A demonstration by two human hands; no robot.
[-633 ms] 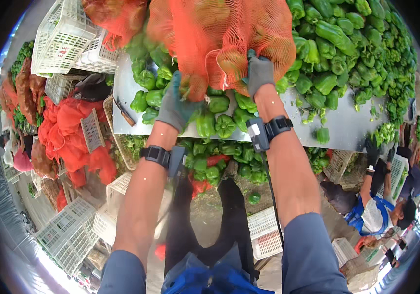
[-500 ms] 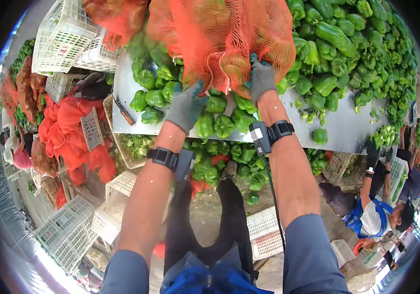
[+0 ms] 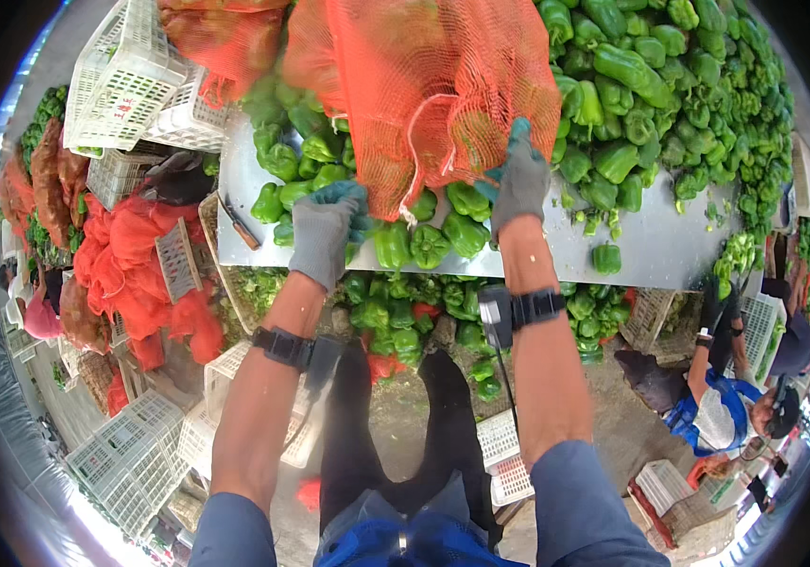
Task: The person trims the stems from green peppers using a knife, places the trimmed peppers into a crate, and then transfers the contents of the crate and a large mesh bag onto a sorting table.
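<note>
A full orange-red mesh bag (image 3: 443,94) lies at the table's near side, its gathered mouth and white drawstring toward me. My left hand (image 3: 325,227), in a grey glove with teal fingertips, is beside the bag's lower left corner, fingers apart and partly bent. At the bag's lower right, my right hand (image 3: 522,184), gloved alike, has its fingers stretched up along the mesh and its thumb apart. Neither hand visibly grips the mesh. Green bell peppers (image 3: 430,246) lie just below the bag between my hands.
A large heap of green peppers (image 3: 670,104) covers the table's right side. A knife (image 3: 240,227) lies at the left edge of the metal table (image 3: 655,250). White crates (image 3: 126,80) and red mesh bags (image 3: 131,246) stand left. A co-worker (image 3: 722,416) is at right.
Both hands have come away from their hold on the bag's mouth and moved apart, left hand leftward and nearer, right hand rightward and nearer. The bag's near edge hangs lower toward me.
</note>
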